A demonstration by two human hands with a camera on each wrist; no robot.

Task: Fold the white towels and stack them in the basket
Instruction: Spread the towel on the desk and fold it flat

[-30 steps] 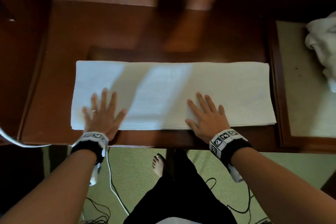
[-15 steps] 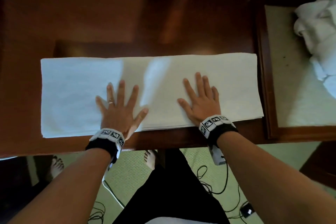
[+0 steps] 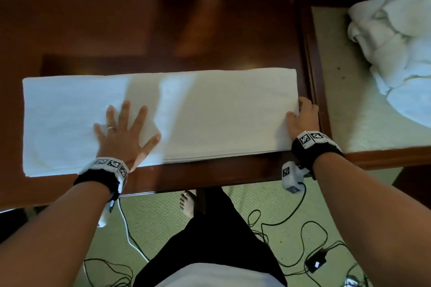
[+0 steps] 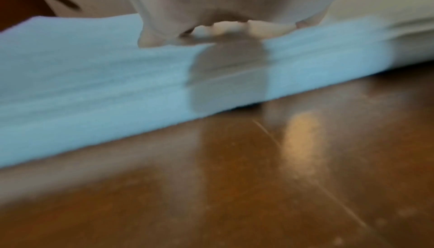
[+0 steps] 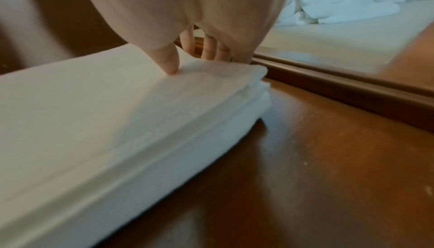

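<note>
Folded white towel (image 3: 210, 114): long strip lying on wooden counter (image 3: 149, 30), near edge close to the counter's front lip. Left hand (image 3: 121, 135): flat, fingers spread, pressing it. Right hand (image 3: 303, 119): at the right end; right wrist view alone shows thumb (image 5: 170, 62) on top, fingers curled over the stacked layers. Crumpled towels (image 3: 394, 53) on the adjoining surface, right.

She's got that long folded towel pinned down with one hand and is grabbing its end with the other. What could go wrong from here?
The right hand pinches only the towel's end; its stacked layers could slip apart when lifted. The left hand lies flat off-centre, so the fold might land uneven. The towel's near edge sits close to the table edge.
</note>
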